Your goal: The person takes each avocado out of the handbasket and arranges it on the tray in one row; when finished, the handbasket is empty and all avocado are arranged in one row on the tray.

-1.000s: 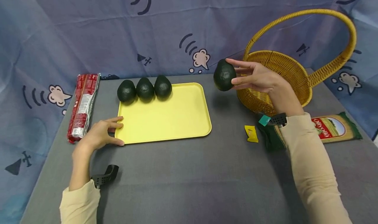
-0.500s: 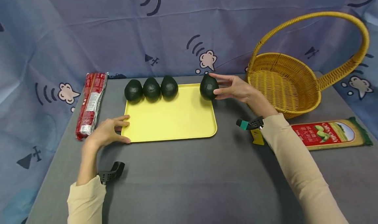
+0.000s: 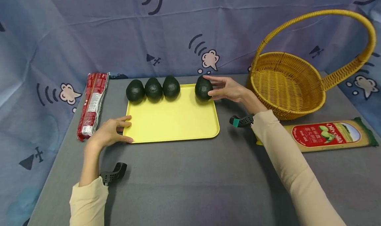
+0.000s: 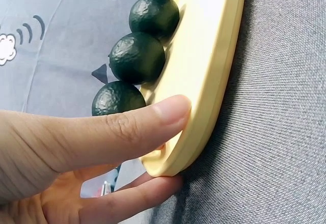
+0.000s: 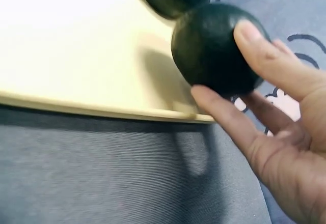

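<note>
My right hand (image 3: 227, 88) grips a dark green avocado (image 3: 203, 88) at the far right corner of a yellow tray (image 3: 172, 120). In the right wrist view, thumb and fingers close around this avocado (image 5: 216, 48), and its shadow falls on the tray. Three more avocados stand in a row along the tray's back left edge; the rightmost avocado (image 3: 171, 87) is nearest the held one. At the tray's near left corner, my left hand (image 3: 110, 132) holds the edge. The left wrist view shows the thumb at the rim (image 4: 204, 127) and a finger against the outer side.
Left of the tray lies a red and silver packet (image 3: 93, 103). A yellow wicker basket (image 3: 285, 87) with a tall handle stands at the back right. A spaghetti-like pack (image 3: 330, 135) lies before it, with a yellow wrapper (image 3: 259, 142) partly hidden by the right sleeve.
My right hand has carried the avocado left and down, from beside the basket to over the tray's far right corner. The left hand keeps its place at the tray.
</note>
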Action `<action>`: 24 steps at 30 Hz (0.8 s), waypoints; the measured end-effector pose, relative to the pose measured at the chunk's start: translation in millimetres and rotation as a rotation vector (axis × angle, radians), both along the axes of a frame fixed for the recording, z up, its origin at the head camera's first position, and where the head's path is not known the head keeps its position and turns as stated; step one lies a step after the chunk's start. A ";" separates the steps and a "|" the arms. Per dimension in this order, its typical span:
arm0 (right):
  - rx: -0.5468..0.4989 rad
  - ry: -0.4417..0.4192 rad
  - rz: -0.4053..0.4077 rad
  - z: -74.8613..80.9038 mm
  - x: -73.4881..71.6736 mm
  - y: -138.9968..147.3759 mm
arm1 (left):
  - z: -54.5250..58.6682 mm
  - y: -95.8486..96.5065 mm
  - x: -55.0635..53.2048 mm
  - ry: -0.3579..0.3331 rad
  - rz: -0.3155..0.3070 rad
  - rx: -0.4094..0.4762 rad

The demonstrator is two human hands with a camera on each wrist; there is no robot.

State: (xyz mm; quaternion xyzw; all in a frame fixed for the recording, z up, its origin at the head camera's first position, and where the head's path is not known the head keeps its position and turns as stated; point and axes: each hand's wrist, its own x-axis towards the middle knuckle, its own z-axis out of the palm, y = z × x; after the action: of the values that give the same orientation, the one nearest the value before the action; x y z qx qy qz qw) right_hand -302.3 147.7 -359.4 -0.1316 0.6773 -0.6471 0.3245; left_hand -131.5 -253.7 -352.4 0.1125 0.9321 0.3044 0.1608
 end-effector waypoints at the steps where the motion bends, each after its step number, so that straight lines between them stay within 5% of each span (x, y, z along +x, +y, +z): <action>1: 0.002 0.006 0.014 0.3 -2.4 -2.5 | 0.3 -0.4 0.5 -0.002 0.003 -0.004; 12: 0.067 0.010 0.121 -6.7 -26.2 -21.9 | -2.2 -2.1 4.7 -0.013 0.036 -0.002; 24: 0.104 0.052 0.125 -9.8 -24.4 -50.5 | -1.1 -3.4 9.0 -0.014 0.034 0.001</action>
State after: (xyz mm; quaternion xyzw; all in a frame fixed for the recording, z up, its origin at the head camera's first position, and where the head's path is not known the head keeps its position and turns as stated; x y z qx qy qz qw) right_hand -326.7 97.2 -369.3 -0.1733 0.7086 -0.5858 0.3531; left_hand -122.5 -257.1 -353.5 0.0947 0.9326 0.3082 0.1623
